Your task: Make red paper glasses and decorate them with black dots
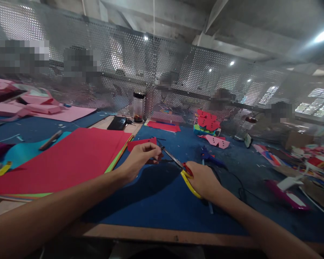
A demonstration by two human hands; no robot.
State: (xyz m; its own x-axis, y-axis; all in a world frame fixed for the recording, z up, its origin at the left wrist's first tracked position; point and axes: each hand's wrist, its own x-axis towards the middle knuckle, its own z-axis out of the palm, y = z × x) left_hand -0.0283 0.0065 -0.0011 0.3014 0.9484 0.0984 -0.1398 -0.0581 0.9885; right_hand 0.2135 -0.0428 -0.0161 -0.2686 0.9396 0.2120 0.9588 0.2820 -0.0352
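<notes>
My right hand point(202, 180) is closed around the scissors point(174, 158), which have yellow and red handles. Their blades point up and left, with the tips close to the fingers of my left hand point(143, 158). That left hand is closed in a pinch on a small piece of red paper point(140, 142), which shows on the far side of the fingers. Its lower part is hidden by the hand. Left of my hands lies a stack of large coloured sheets point(78, 154), red on top with green and orange edges beneath.
Beyond my right hand lies a blue glue gun point(212, 157) with a trailing cord. Cut pink point(217, 141) and red pieces point(207, 120) sit further back. A jar point(138, 107), a phone point(117, 123) and a magenta tool point(286, 194) surround the blue tabletop point(140, 205); a perforated screen point(178, 72) stands behind.
</notes>
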